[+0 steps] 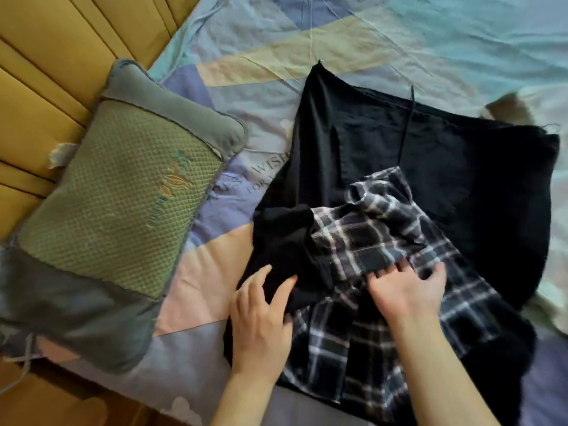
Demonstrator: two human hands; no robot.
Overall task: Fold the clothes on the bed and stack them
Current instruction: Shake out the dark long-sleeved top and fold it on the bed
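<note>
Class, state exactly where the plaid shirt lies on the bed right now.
In the head view the plaid shirt lies crumpled at lower right, on top of the spread black garment, right of the green pillow, with the right hand on it.
</note>
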